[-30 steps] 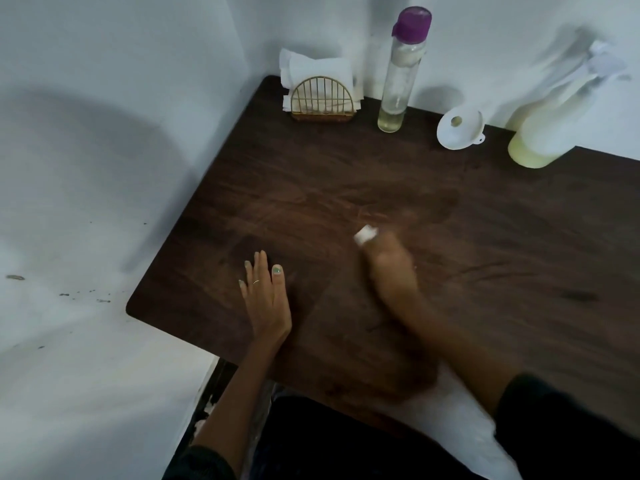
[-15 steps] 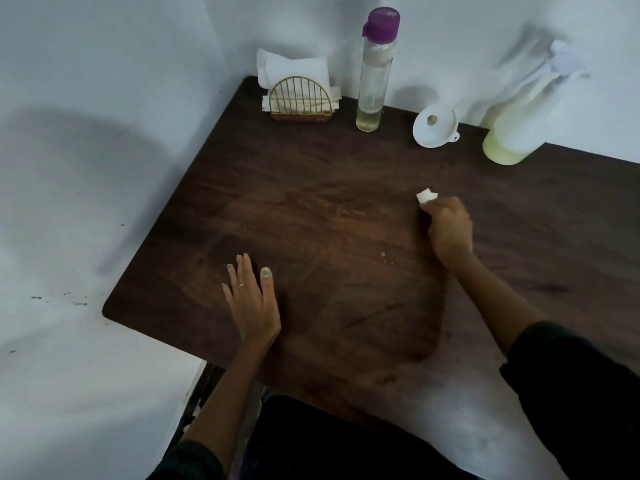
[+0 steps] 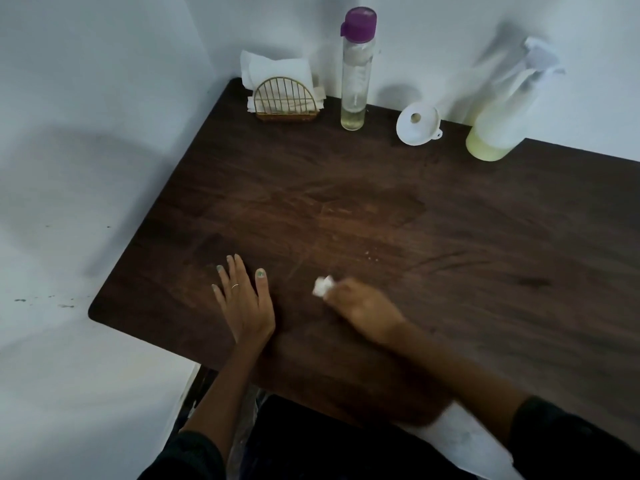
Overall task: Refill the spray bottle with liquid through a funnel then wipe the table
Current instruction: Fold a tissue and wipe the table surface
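Wipe phase. Left hand [image 3: 246,306] flat, fingers spread, at 7 o'clock, likely bracing. Right hand [image 3: 363,311] fisted round white tissue wad [image 3: 322,286], rubbing table [image 3: 485,237]. Funnel [image 3: 418,123] and spray bottle [image 3: 498,123] parked at 1 o'clock, out of the way.

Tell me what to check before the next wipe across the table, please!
1. Tissue wad gripped in the right hand: ok.
2. Left hand flat on the table, bracing, clear of the wad: ok.
3. Little pale crumbs beyond the wad wiped away: not ok, they lie on the wood.
4. Funnel, spray bottle and purple-capped bottle at the back edge, out of the wiping path: ok.
5. Fresh napkins in the wire holder in case the wad wears out: ok.
6. Table dry: cannot tell; a smeared patch shows mid-table.
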`<state>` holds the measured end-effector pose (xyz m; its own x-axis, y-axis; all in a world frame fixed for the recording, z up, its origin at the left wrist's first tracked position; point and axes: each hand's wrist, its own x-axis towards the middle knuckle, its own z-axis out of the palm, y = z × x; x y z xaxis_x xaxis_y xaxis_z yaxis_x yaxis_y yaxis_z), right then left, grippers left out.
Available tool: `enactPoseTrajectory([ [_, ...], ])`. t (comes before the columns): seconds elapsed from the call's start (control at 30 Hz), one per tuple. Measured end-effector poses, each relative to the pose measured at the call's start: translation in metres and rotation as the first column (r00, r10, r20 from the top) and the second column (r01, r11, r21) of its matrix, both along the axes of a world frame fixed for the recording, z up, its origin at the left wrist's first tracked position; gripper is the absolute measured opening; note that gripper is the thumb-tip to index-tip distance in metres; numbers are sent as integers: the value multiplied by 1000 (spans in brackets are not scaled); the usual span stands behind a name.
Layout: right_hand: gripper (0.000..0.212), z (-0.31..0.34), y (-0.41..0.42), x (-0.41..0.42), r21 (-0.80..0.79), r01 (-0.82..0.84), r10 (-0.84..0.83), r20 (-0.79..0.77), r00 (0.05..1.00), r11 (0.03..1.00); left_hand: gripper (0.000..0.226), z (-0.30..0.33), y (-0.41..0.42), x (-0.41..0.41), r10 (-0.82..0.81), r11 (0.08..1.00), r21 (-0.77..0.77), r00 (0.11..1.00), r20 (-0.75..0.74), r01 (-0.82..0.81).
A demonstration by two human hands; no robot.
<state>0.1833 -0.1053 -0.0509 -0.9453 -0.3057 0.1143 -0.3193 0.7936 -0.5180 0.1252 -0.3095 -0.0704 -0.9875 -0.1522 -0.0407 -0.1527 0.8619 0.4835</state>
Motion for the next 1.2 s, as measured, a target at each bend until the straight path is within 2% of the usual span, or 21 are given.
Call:
enactPoseTrajectory([
  [0.07, 39, 2, 57, -22, 131, 329, -325, -51, 944, 935, 72, 1, 1, -1, 20, 1000, 14, 1000, 5, -20],
  [0.1, 43, 3, 88, -31, 160, 507, -509, -37, 860, 847, 71, 2, 3, -1, 31, 999, 26, 999, 10, -31],
  [0.17, 27, 7, 134, -46, 159, 765, -778, 27, 628, 624, 71, 3, 5, -1, 45, 998, 36, 999, 18, -45],
  [0.2, 23, 8, 147, -52, 180, 802, -819, 39, 573, 570, 70, 3, 6, -1, 46, 998, 35, 999, 20, -46],
  [0.27, 27, 8, 150, -56, 254, 813, -838, -12, 545, 525, 67, 2, 6, 0, 45, 999, 29, 999, 24, -46],
  [0.37, 20, 6, 87, -42, 204, 761, -778, 2, 629, 616, 64, 1, -1, 5, 53, 998, 21, 998, 16, -53],
  [0.43, 25, 2, 31, -18, 156, 628, -638, 18, 770, 763, 62, 1, -1, 5, 53, 998, 15, 998, 18, -54],
  [0.47, 24, -2, 0, -3, 63, 541, -543, 20, 840, 839, 60, 1, 0, 5, 53, 998, 12, 998, 22, -53],
  [0.53, 25, -7, -50, 32, -113, 272, -267, 60, 962, 956, 58, 1, 0, 4, 54, 999, 4, 998, 33, -54],
  [0.57, 28, -8, -66, 48, -65, 83, -83, 1, 997, 994, 57, 2, 0, 4, 55, 999, -3, 998, 37, -55],
  [0.63, 36, -14, -62, 66, -48, -215, 214, -28, 977, 975, 57, 2, -1, 5, 54, 998, -14, 998, 44, -54],
  [0.67, 40, -14, -48, 62, -29, -274, 272, -42, 961, 961, 56, 2, -1, 5, 54, 998, -14, 997, 46, -53],
  [0.73, 36, -2, -9, 44, -29, -154, 152, -71, 986, 988, 57, 3, 0, 6, 53, 998, -17, 998, 45, -53],
  [0.8, 29, 5, 50, 19, 78, 169, -164, -72, 984, 983, 58, 2, 2, 8, 47, 999, -23, 998, 45, -46],
  [0.83, 31, 9, 80, 7, 148, 350, -346, -53, 937, 925, 58, 1, 2, 10, 42, 999, -22, 998, 45, -41],
  [0.87, 35, 12, 107, -3, 162, 527, -528, -36, 848, 835, 59, 1, 2, 11, 39, 999, -20, 998, 44, -38],
  [0.93, 29, 12, 152, -15, 139, 798, -804, -22, 595, 586, 63, 1, 4, 14, 36, 999, -18, 999, 36, -35],
  [1.0, 27, 10, 168, -20, 137, 880, -890, 25, 455, 454, 67, 1, 5, 14, 37, 999, -20, 999, 28, -37],
  [1.03, 32, 11, 164, -20, 172, 884, -900, 44, 434, 435, 68, 1, 5, 14, 38, 999, -22, 999, 23, -38],
  [1.07, 32, 11, 152, -20, 196, 866, -887, 79, 454, 461, 69, 1, 6, 14, 42, 999, -24, 999, 18, -41],
  [1.2, 12, 6, 45, 18, 59, 658, -653, 216, 726, 751, 72, 1, 8, 15, 56, 998, -34, 998, 13, -55],
])
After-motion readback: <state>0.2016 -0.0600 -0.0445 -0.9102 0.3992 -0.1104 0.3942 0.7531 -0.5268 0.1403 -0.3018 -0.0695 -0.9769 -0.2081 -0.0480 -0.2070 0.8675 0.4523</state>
